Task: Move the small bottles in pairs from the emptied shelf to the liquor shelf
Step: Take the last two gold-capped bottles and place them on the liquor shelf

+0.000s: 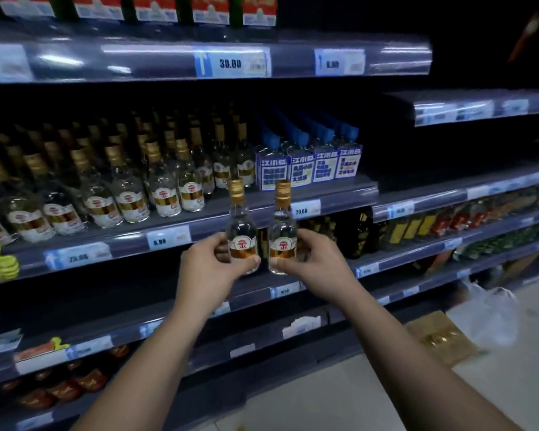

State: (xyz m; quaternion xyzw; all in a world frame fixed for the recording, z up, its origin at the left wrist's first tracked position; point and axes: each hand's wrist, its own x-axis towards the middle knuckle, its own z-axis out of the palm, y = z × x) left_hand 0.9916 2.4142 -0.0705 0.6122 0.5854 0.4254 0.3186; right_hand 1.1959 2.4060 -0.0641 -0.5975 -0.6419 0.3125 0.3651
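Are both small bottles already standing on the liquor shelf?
No, the left hand and right hand each hold a gold-capped bottle before the shelf.

Price tags [231, 63] blurred, red cartons [154, 7] cropped

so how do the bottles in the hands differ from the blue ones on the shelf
The two held bottles have gold caps and white-and-gold labels; the blue-label bottles have blue tops and blue-and-white labels. The held pair is up in the air, one in the left hand and one in the right hand; the blue ones stand in a row on the shelf. All are small, clear and upright.
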